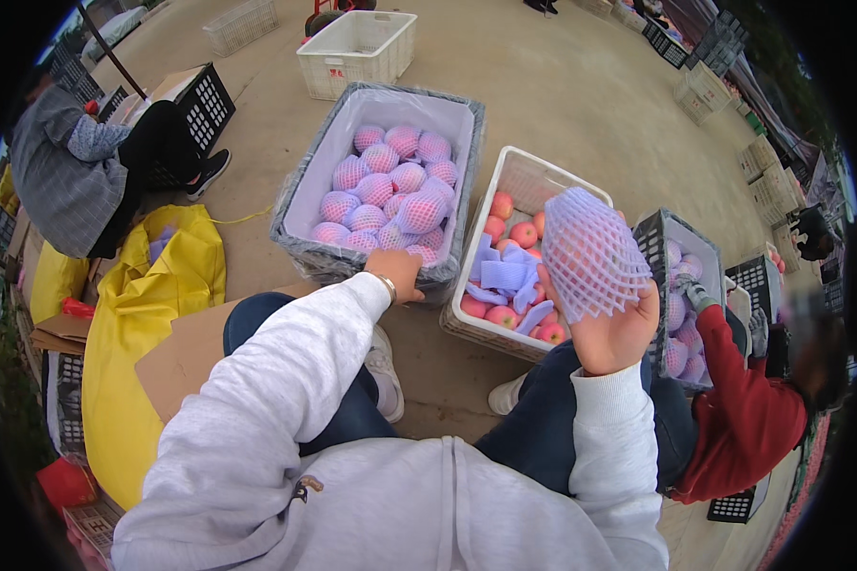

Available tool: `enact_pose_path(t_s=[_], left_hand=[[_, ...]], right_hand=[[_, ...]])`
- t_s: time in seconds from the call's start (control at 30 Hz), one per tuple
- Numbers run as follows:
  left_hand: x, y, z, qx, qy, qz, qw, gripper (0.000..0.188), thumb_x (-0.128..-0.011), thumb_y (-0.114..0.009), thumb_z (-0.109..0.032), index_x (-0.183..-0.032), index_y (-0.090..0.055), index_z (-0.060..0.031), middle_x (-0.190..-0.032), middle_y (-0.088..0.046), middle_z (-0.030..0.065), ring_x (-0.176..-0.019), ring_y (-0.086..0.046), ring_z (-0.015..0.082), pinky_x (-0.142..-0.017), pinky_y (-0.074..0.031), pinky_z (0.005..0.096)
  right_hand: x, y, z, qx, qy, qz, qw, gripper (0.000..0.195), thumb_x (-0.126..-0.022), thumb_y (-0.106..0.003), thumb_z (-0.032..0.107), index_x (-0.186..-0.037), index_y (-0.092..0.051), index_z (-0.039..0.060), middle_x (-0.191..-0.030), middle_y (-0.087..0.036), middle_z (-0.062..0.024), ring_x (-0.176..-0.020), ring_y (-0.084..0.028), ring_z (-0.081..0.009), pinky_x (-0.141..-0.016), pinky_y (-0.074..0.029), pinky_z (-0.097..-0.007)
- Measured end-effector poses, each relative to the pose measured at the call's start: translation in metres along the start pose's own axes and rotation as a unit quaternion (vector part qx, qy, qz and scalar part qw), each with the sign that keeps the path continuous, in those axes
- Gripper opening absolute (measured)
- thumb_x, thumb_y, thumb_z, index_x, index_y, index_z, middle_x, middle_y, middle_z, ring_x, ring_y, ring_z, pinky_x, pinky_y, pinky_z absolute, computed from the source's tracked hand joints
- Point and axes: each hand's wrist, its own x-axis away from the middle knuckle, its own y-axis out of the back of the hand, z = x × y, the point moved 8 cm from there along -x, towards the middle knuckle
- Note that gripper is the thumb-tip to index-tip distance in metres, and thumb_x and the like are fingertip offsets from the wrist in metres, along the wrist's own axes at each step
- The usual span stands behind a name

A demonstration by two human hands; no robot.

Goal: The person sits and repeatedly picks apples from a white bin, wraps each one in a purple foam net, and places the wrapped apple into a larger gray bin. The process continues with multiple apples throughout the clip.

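My right hand (603, 325) holds up an opened-out purple foam net sleeve (591, 250); something reddish shows through its mesh, but whether an apple is inside I cannot tell. Below it stands a white plastic crate (475, 330) with bare red apples (523, 234) and a heap of flat purple foam sleeves (503, 275). My left hand (394, 273) rests at the near rim of a lined crate (300, 253), fingers over the edge beside the netted apples (373, 189) inside. Its fingertips are partly hidden, so whether they grip anything is unclear.
A person in a red top (750, 414) works at the right over a dark crate of netted apples (675, 307). Another person sits at the left. An open yellow sack (128, 321) and cardboard (186, 357) lie left of my legs. A white crate (357, 64) stands beyond.
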Motion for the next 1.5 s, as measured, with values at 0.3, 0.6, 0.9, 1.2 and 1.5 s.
enact_pose_path(t_s=[0.3, 0.6, 0.9, 1.2, 1.5], left_hand=[[-0.013, -0.02, -0.003, -0.077, 0.046, 0.009, 0.996, 0.038, -0.083, -0.079, -0.043, -0.102, -0.079, -0.0103, -0.106, -0.076, 0.0134, -0.1, -0.073, 0.0337, -0.083, -0.058, 0.0467], [0.063, -0.03, -0.061, -0.063, -0.06, 0.138, 0.987, 0.052, -0.09, -0.068, -0.055, -0.11, -0.077, -0.0073, -0.112, -0.074, 0.0168, -0.104, -0.071, 0.0374, -0.089, -0.056, 0.0453], [-0.067, 0.03, 0.048, 0.163, -0.038, -0.022, 0.986, 0.078, -0.081, -0.076, -0.05, -0.14, -0.056, -0.0039, -0.137, -0.062, 0.0235, -0.124, -0.061, 0.0393, -0.105, -0.049, 0.044], [-0.122, -0.051, 0.041, 0.184, 0.005, 0.13, 0.974, 0.121, -0.063, -0.082, -0.072, -0.152, -0.042, 0.0003, -0.147, -0.051, 0.0286, -0.138, -0.05, 0.0392, -0.116, -0.039, 0.0414], [-0.064, -0.032, 0.042, 0.359, -0.026, 0.137, 0.923, 0.112, -0.068, -0.087, -0.062, -0.152, -0.04, -0.0043, -0.138, -0.06, 0.0247, -0.131, -0.056, 0.0389, -0.112, -0.041, 0.0406]], right_hand=[[-0.006, 0.003, -0.003, -0.023, -0.017, -0.075, 0.997, 0.065, -0.107, -0.024, 0.058, -0.154, -0.043, 0.0165, -0.153, -0.048, -0.0169, -0.138, -0.048, -0.0411, -0.11, -0.038, -0.069], [0.001, -0.013, -0.001, -0.088, -0.032, 0.065, 0.993, 0.056, -0.099, -0.051, 0.037, -0.142, -0.052, 0.001, -0.145, -0.055, -0.0217, -0.137, -0.046, -0.0473, -0.118, -0.033, -0.0652], [0.045, -0.02, -0.028, -0.231, -0.217, -0.039, 0.948, 0.096, -0.094, -0.05, 0.067, -0.16, -0.025, 0.0021, -0.161, -0.029, -0.0299, -0.144, -0.031, -0.058, -0.114, -0.029, -0.0754], [0.057, 0.033, -0.032, -0.064, -0.226, -0.096, 0.967, 0.086, -0.096, -0.042, 0.062, -0.159, -0.029, 0.0044, -0.153, -0.042, -0.0269, -0.138, -0.043, -0.0536, -0.103, -0.042, -0.0738], [0.046, 0.048, -0.035, 0.041, -0.168, -0.155, 0.973, 0.087, -0.097, -0.042, 0.066, -0.159, -0.029, 0.0053, -0.154, -0.042, -0.0264, -0.137, -0.045, -0.0526, -0.103, -0.046, -0.0704]])
